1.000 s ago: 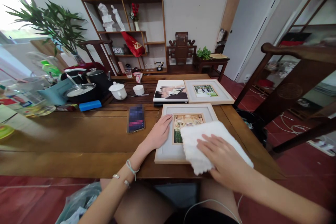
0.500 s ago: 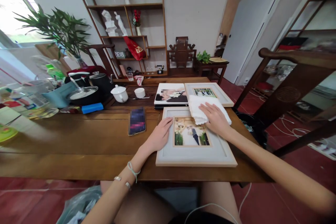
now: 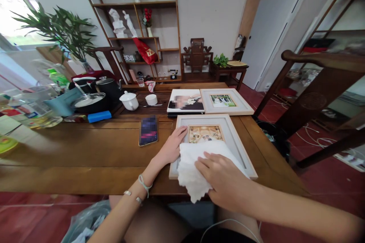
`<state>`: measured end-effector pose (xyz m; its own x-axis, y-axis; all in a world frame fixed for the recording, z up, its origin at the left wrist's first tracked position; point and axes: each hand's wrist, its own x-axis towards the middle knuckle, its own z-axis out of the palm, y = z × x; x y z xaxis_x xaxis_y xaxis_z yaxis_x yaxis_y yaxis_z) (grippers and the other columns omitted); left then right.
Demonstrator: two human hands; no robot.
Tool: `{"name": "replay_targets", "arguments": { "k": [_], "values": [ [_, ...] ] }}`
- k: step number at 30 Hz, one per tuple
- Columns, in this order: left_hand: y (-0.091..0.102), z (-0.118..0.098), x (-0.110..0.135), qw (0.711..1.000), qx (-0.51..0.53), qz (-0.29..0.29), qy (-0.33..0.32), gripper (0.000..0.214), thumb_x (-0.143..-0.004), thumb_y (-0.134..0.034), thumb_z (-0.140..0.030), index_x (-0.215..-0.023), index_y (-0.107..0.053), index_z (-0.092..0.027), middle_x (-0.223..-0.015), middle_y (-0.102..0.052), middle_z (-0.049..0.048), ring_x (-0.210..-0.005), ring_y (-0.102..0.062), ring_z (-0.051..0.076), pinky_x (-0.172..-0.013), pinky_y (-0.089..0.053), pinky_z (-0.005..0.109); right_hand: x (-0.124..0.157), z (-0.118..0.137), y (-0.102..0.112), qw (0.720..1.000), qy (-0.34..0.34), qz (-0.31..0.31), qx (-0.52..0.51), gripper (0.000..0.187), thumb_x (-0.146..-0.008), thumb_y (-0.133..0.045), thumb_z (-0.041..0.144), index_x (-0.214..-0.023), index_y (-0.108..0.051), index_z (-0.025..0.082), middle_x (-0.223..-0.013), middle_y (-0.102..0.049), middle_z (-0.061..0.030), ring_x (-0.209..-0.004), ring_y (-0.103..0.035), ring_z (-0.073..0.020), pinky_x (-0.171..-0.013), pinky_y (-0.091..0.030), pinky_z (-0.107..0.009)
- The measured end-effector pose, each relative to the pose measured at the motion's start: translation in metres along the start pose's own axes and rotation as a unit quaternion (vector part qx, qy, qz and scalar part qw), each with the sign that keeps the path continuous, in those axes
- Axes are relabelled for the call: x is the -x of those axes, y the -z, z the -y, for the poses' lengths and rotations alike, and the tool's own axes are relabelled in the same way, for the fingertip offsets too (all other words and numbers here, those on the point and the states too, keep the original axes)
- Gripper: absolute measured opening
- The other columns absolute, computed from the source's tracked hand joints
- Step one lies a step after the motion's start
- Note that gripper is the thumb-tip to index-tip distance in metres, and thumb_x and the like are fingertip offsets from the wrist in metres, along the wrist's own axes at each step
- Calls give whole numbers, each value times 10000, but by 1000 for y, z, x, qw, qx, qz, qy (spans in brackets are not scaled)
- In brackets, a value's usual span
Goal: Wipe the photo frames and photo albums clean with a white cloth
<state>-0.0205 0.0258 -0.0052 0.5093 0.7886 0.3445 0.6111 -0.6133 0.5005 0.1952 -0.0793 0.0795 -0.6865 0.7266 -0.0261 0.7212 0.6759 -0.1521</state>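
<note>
A picture frame point(image 3: 242, 146) with a pale wooden edge and white mat lies flat on the table in front of me. The top of its photo point(image 3: 205, 133) shows; the lower part is covered. My right hand point(image 3: 221, 174) presses a white cloth point(image 3: 194, 169) against the frame's near half, and a corner of the cloth hangs over the near edge. At the frame's left side rests my left hand point(image 3: 173, 144), fingers stretched out flat on the border.
Behind the frame lie a second framed photo point(image 3: 246, 108) and a photo panel point(image 3: 185, 100). A phone point(image 3: 148, 131) is to the left, with a white teapot point(image 3: 129, 100), cup point(image 3: 151, 100) and blue block point(image 3: 99, 116) beyond. A wooden chair point(image 3: 308, 95) stands at right.
My right hand has pulled the white cloth from the frame's far right corner toward me, onto the near half. The photo's top is now uncovered. My left hand has stayed in place.
</note>
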Motion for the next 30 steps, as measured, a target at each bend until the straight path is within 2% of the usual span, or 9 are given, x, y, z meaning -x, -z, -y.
{"name": "replay_targets", "arguments": {
  "k": [4, 8, 12, 14, 17, 19, 21, 27, 30],
  "values": [
    [-1, 0, 0, 1000, 1, -3, 4, 472, -925, -399, -171, -1393, -456, -149, -1473, -405, 158, -1392, -327, 278, -1155, -285, 514, -11, -6, -2, 999, -30, -3, 17, 608, -711, -520, 113, -1319, -515, 105, -1298, -602, -177, -1272, -482, -352, -1034, -382, -482],
    [-2, -3, -3, 1000, -4, -17, 1, 440, -941, -338, -155, -1352, -493, -139, -1448, -432, 158, -1378, -352, 258, -1159, -290, 489, -43, -27, -7, 986, -138, -45, 86, 718, -767, -523, 153, -1458, -339, 87, -1289, -587, -234, -1246, -493, -385, -978, -403, -524],
    [-2, -3, -2, 1000, 0, -18, -16, 425, -934, -353, -161, -1326, -515, -158, -1422, -459, 147, -1377, -347, 261, -1146, -307, 485, -65, -21, -2, 976, -191, -71, 80, 502, -823, -505, 248, -1295, -531, 79, -1053, -692, -211, -1037, -618, -345, -833, -479, -454],
    [-2, -1, -1, 999, 14, -21, -35, 461, -900, -445, -194, -1358, -480, -158, -1430, -446, 160, -1373, -350, 280, -1139, -315, 480, -71, -8, -5, 978, -181, -63, 77, 445, -810, -539, 268, -1191, -603, 46, -1071, -684, -245, -1048, -616, -356, -825, -482, -452],
    [-2, 4, 1, 998, 29, -28, -43, 579, -836, -582, -251, -1387, -440, -145, -1451, -409, 186, -1362, -365, 308, -1134, -318, 474, -71, 12, -15, 980, -163, -45, 102, 536, -770, -605, 254, -1206, -582, -58, -1202, -596, -355, -1167, -551, -425, -879, -458, -517],
    [-3, 8, 0, 999, 20, -20, -40, 563, -818, -623, -279, -1352, -486, -163, -1447, -419, 175, -1368, -355, 313, -1135, -311, 477, -63, 22, -21, 982, -139, -42, 120, 544, -769, -606, 235, -1204, -579, -90, -1219, -570, -384, -1178, -546, -439, -923, -434, -545],
    [-6, 12, -2, 999, 5, -9, -33, 491, -846, -593, -282, -1321, -524, -180, -1437, -439, 157, -1375, -345, 304, -1136, -303, 489, -50, 31, -25, 985, -99, -54, 131, 534, -773, -598, 243, -1185, -594, -96, -1195, -585, -383, -1137, -577, -432, -949, -427, -540],
    [-12, 20, -2, 999, 6, -28, -25, 462, -956, -409, -230, -1415, -425, -189, -1472, -401, 145, -1397, -321, 256, -1139, -301, 501, -13, 54, -35, 979, 38, -119, 160, 550, -814, -534, 286, -1227, -572, -75, -1226, -589, -349, -1179, -546, -439, -971, -422, -581],
    [-10, 18, -1, 999, 4, -28, -20, 441, -964, -399, -227, -1403, -444, -216, -1465, -417, 124, -1398, -327, 247, -1143, -302, 497, -9, 54, -46, 969, 48, -155, 187, 516, -831, -473, 203, -1272, -533, -58, -1276, -572, -318, -1223, -526, -410, -973, -437, -554]
  ]
}}
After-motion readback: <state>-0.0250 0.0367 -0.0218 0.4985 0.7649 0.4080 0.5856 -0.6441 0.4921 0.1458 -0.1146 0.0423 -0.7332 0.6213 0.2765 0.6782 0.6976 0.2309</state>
